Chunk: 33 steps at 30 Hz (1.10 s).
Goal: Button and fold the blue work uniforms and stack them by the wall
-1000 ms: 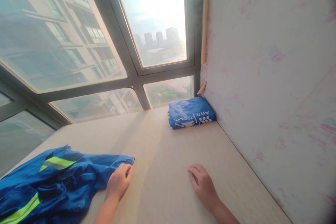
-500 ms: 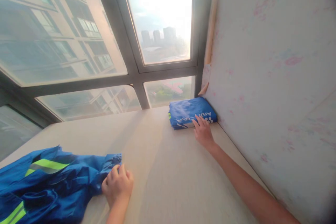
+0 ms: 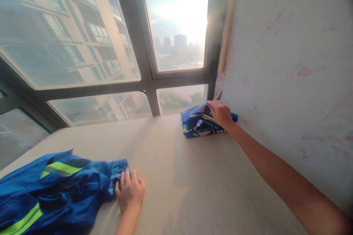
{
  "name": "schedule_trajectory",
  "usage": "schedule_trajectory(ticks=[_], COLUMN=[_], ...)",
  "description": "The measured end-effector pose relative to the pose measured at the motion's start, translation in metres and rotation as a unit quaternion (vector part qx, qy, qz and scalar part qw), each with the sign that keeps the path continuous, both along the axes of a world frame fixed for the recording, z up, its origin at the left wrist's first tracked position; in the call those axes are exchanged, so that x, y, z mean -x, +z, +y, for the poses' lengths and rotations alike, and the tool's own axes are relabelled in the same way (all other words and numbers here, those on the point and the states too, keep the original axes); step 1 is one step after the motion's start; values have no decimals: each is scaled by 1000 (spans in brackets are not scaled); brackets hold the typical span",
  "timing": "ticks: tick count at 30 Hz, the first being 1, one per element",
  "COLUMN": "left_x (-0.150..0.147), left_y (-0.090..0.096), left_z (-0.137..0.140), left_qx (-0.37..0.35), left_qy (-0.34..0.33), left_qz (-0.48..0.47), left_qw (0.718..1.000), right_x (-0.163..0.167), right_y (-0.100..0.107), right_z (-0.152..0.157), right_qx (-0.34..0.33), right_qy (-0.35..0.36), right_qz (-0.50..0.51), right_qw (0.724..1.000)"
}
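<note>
At the far right, beside the wall, lies a folded blue garment (image 3: 193,119) with white lettering and a yellow-green stripe. My right hand (image 3: 220,113) has its fingers closed on the top of this bundle, pulling up a layer so the front looks creased. Down at the left, a blue work jacket (image 3: 82,187) with bright yellow-green reflective bands lies spread and rumpled, and part of it runs out of view. Its elastic cuff (image 3: 120,166) points right. My left hand (image 3: 130,190) rests at that cuff, fingers stretched over its edge and slightly apart.
Both garments lie on a pale wooden window ledge (image 3: 157,154). Grey-framed windows (image 3: 149,88) border its far side, with buildings visible outside. A flowered wall (image 3: 289,80) closes off the right side.
My right hand has moved from the front of the folded garment to its top and taken hold, lifting and creasing its upper layer. My left hand stays at the cuff, its fingers now straighter.
</note>
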<state>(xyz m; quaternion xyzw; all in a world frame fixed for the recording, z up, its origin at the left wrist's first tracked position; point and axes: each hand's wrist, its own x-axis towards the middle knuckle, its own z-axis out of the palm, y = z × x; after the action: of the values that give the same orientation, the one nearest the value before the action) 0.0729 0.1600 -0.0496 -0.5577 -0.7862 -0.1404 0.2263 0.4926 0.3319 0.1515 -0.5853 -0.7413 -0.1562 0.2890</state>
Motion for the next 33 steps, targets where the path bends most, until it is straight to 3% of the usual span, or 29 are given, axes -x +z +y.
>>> schedule_trajectory(ticks=[3,6,9,11,14,20,24,27,30,33], left_x=[-1,-3,-6,-6,-5,-2,0,2,-1,-11], left_y=[1,5,11,14,14,7,9,15,24,35], left_z=[0,0,-2,-4,-5,-2,0,-5,-24,-57], left_qx=[0,4,11,14,11,12,0,-30,-83,-111], left_qy=[-5,-1,-7,-14,-19,-17,-26,-73,-152,-173], left_qz=[-6,-12,-24,-33,-41,-38,-41,-77,-153,-260], left_qw=[1000,1000,1000,999,999,999,999,994,973,943], right_x=[1,8,24,36,44,18,26,53,77,94], right_y=[42,54,32,7,-30,-103,-143,-152,-143,-117], right_z=[-26,-39,-39,-43,-67,-155,-189,-194,-191,-190], right_qx=[-42,48,185,233,256,278,273,299,310,346], right_qy=[45,91,133,135,169,331,257,203,217,258], right_qz=[36,13,-8,-7,3,45,70,100,116,227], right_qw=[997,995,974,963,952,901,924,927,918,873])
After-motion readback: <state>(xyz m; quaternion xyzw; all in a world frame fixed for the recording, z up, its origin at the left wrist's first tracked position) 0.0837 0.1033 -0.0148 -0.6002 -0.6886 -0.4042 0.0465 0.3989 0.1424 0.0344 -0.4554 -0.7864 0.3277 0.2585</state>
